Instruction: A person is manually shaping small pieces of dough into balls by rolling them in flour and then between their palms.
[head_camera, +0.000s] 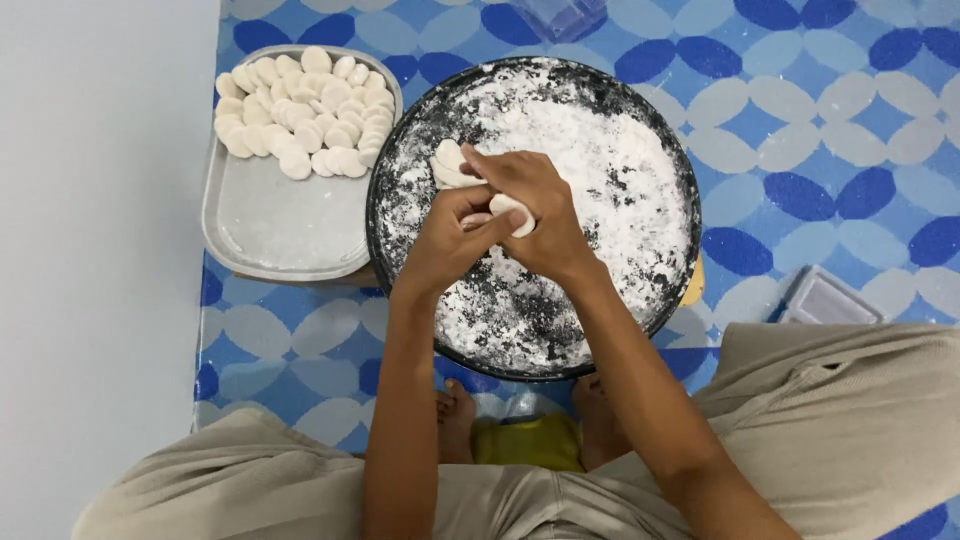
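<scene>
A blue-and-white patterned floor mat (800, 130) carries a round black floured pan (640, 170). Off its left edge sits a grey tray (280, 220) stacked with dough discs (305, 115). Over the pan, the left hand (450, 240) and right hand (535, 215) together pinch a dough piece (515, 212).

Bare forearms, bare feet, loose beige trousers (840, 420).

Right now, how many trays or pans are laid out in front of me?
2. A round black pan, dusted with flour, sits under both hands. A grey rectangular tray lies to its left, holding white dough discs. Others may be out of frame.
</scene>
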